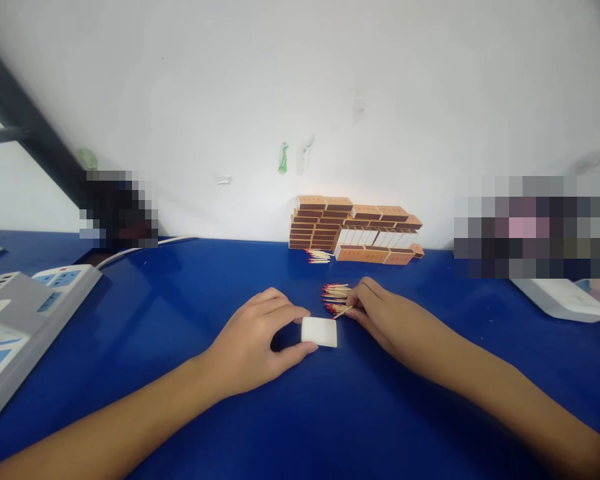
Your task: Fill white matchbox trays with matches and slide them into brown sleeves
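Left hand (253, 343) pinches white tray (319, 331); right hand (380, 313) grips matches (335, 298).

Tray (319, 331) left of matches (336, 298); matchbox stack (355, 231) behind; power strip (25, 320) far left.

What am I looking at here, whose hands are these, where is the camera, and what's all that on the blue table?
There is no machine here. These are a person's two bare hands, filmed by a single camera worn on the head. It looks forward and down, so you see roughly what the person sees.

The left hand grips a small white matchbox tray between thumb and fingers on the blue table. The right hand has its fingertips at a loose pile of red-tipped matches; whether it pinches one is unclear.

At the back, against the wall, sit stacked matchboxes, with some spare matches in front. A power strip lies at the far left and a flat white object at the right.
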Available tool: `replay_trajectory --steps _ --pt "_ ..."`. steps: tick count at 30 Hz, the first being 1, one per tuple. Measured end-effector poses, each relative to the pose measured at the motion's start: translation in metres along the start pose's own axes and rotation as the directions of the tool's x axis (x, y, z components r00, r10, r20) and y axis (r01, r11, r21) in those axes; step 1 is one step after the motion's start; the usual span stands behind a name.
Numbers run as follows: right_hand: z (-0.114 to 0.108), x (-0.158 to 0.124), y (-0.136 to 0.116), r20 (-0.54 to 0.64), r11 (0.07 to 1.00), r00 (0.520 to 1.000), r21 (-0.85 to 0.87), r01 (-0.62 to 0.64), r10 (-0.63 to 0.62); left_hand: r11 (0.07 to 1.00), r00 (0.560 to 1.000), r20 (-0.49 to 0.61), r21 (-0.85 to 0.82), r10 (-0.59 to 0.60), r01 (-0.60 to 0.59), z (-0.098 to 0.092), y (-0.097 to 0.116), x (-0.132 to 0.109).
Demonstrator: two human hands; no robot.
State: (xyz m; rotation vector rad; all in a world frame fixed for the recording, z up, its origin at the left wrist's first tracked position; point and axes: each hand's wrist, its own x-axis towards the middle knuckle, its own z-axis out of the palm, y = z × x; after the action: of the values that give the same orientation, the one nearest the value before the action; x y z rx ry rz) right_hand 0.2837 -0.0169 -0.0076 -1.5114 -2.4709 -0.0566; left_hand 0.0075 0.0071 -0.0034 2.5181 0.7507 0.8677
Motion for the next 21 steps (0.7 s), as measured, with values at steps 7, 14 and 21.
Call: replay_trajectory --steps 7,14,21 --pt "-0.005 -0.001 0.008 -0.088 0.998 0.996 -0.064 -0.017 0.011 0.999 0.998 -0.065 0.038 -0.021 0.023 0.001 0.0 0.0" --pt "-0.017 0.0 0.013 -0.237 0.95 0.971 -0.308 -0.059 -0.017 0.994 0.991 -0.105 0.068 -0.077 0.085 0.0 -0.001 0.0" --pt "-0.011 0.001 -0.011 -0.273 0.98 0.958 -0.195 0.031 -0.085 0.994 0.991 -0.118 0.081 -0.069 0.079 0.001 -0.002 0.0"
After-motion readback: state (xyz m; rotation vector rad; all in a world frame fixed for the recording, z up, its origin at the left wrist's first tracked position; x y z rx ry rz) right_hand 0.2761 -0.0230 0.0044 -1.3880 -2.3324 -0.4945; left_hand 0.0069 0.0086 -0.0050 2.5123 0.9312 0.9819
